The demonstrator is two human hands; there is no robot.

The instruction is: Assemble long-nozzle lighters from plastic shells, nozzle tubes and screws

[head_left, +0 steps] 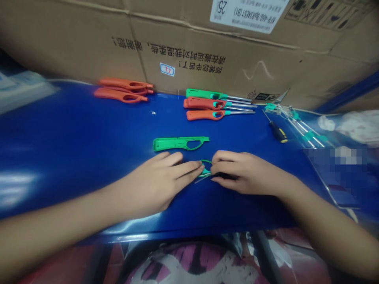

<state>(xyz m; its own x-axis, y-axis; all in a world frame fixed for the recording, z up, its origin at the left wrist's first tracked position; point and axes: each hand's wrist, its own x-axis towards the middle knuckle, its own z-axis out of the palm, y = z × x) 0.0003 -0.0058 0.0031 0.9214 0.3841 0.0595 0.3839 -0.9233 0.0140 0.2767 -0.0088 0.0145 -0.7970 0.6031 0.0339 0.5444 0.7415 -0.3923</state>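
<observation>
My left hand [167, 179] and my right hand [241, 171] meet low over the blue table, fingers closed on a green lighter casing half [206, 161]. Most of this piece is hidden under the fingers; a teal part [205, 172] and a thin grey strip show between the fingertips. Just beyond the hands lies another green lighter casing half [167, 144], its hollow inside facing up and its finger loop on the right. Neither hand touches that one.
Orange lighter casings [114, 94] lie back left. Several lighters [204, 114] with metal tubes, orange and green, lie at the back middle. A black screwdriver [276, 131] and metal tubes with teal parts [304, 128] are at right. A cardboard box [177, 43] stands behind.
</observation>
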